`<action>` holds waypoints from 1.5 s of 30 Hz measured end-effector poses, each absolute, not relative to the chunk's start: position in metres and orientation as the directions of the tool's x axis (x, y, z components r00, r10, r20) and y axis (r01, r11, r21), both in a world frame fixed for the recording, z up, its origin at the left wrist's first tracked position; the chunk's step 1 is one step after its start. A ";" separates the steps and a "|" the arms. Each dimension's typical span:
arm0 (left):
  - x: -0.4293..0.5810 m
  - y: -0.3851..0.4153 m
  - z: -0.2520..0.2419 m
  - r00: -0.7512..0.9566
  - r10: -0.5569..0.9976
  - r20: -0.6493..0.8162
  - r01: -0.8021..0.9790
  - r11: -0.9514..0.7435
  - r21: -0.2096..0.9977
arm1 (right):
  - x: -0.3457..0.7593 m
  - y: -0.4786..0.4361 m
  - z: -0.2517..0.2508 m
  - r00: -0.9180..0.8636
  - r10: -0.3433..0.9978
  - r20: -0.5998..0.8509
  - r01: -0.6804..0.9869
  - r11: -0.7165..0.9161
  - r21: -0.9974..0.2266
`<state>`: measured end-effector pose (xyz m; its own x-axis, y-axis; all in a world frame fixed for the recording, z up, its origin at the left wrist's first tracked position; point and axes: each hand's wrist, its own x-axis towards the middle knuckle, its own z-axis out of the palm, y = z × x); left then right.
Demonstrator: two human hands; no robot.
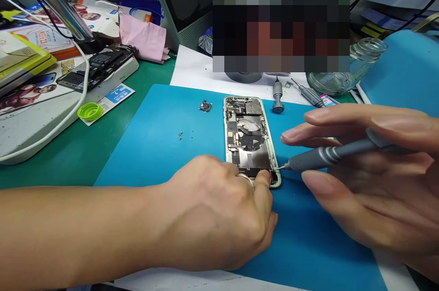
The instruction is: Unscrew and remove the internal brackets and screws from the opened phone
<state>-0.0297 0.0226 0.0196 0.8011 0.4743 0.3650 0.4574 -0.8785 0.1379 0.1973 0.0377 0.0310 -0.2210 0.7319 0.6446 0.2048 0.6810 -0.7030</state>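
An opened phone (252,140) lies on the blue mat (154,144) with its inner parts showing. My left hand (222,213), with a ring on one finger, is closed over the phone's near end, its fingertips pressed on the lower edge. From the right, my right hand (370,172) holds a grey screwdriver (315,158) between thumb and fingers. The screwdriver's tip meets the phone's lower right corner, beside my left fingertip. A small camera-like part (205,106) and a tiny metal piece (180,135) lie on the mat left of the phone.
Two more screwdrivers, one upright (277,95) and one lying (310,95), are behind the phone near a glass jar (358,64). At left are another opened phone (99,64), a green cap (90,111), a white cable (80,94) and a metal lamp post (58,0).
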 end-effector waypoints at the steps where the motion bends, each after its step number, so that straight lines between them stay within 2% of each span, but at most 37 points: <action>1: -0.029 0.023 0.019 0.801 0.475 0.364 0.459 -0.878 0.137 | 0.198 0.038 0.031 -0.246 0.728 0.640 0.243 0.685 -0.687; 3: -0.029 0.023 0.019 0.803 0.474 0.360 0.458 -0.879 0.135 | 0.199 0.037 0.032 -0.273 0.749 0.604 0.344 0.663 -0.665; 6: -0.029 0.022 0.018 0.799 0.476 0.366 0.460 -0.877 0.137 | 0.198 0.035 0.035 -0.282 0.766 0.578 0.392 0.642 -0.659; 10: -0.030 0.021 0.019 0.798 0.476 0.371 0.461 -0.877 0.134 | 0.198 0.036 0.036 -0.295 0.763 0.575 0.353 0.646 -0.677; 14: -0.030 0.022 0.020 0.801 0.468 0.373 0.454 -0.881 0.131 | 0.197 0.034 0.036 -0.280 0.800 0.530 0.402 0.599 -0.692; 18: -0.029 0.023 0.021 0.803 0.467 0.371 0.448 -0.883 0.141 | 0.197 0.034 0.034 -0.271 0.785 0.557 0.414 0.618 -0.669; 22: -0.029 0.024 0.020 0.797 0.473 0.376 0.456 -0.879 0.139 | 0.195 0.035 0.033 -0.241 0.818 0.522 0.420 0.573 -0.704; 27: -0.029 0.025 0.019 0.799 0.472 0.373 0.452 -0.880 0.146 | 0.192 0.031 0.037 -0.248 0.781 0.573 0.412 0.621 -0.667; 45: -0.029 0.024 0.021 0.802 0.455 0.386 0.445 -0.887 0.120 | 0.197 0.033 0.036 -0.288 0.783 0.552 0.411 0.621 -0.667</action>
<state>-0.0290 0.0241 0.0209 0.8022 0.4552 0.3863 0.4455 -0.8872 0.1202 0.1966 0.0329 0.0360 -0.2876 0.7827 0.5520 0.4112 0.6215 -0.6669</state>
